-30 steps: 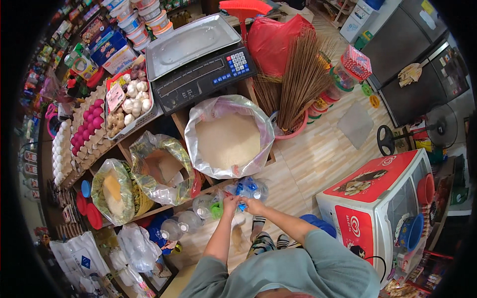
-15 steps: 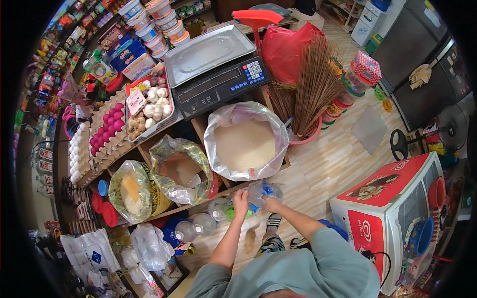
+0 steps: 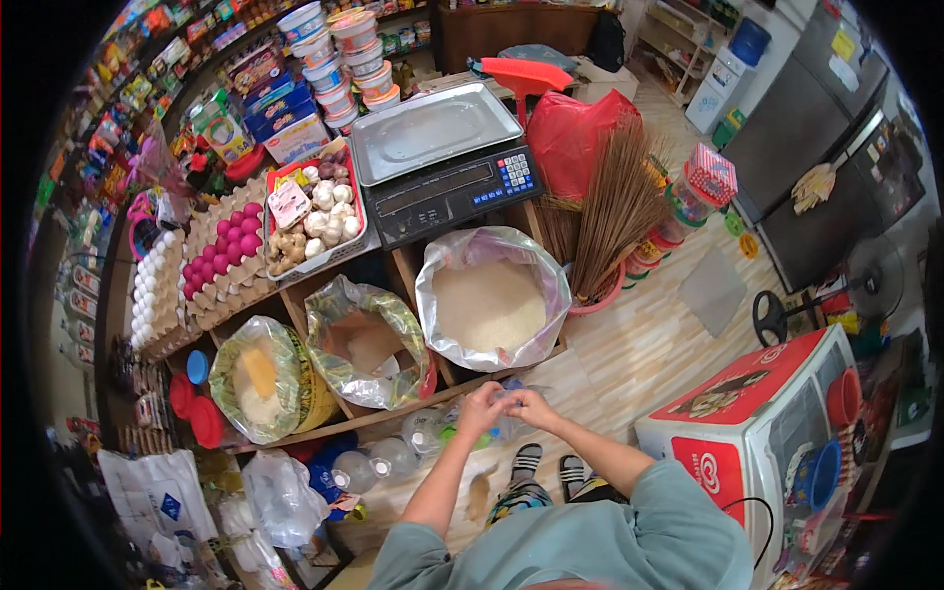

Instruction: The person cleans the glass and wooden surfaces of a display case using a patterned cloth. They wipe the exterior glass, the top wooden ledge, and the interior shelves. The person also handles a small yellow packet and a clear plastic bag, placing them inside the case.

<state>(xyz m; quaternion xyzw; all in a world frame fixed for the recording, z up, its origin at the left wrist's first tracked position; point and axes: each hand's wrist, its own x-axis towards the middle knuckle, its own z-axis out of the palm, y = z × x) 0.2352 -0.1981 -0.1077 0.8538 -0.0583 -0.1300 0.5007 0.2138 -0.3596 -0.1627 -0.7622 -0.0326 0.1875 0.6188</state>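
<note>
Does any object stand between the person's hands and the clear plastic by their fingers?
Nothing visible does: the left hand and right hand meet at the clear plastic. The clear bottles lie to the left, not between.

A digital scale (image 3: 454, 187) stands at twelve o'clock, stacked tubs (image 3: 339, 71) at eleven. Garlic (image 3: 332, 211) and ginger (image 3: 286, 252) lie together at ten, magenta eggs (image 3: 224, 246) and white eggs (image 3: 153, 285) near nine. A stick broom (image 3: 618, 211) stands at two, an electric fan (image 3: 875, 275) at three, a red-and-white chest freezer (image 3: 723, 398) at four.
</note>
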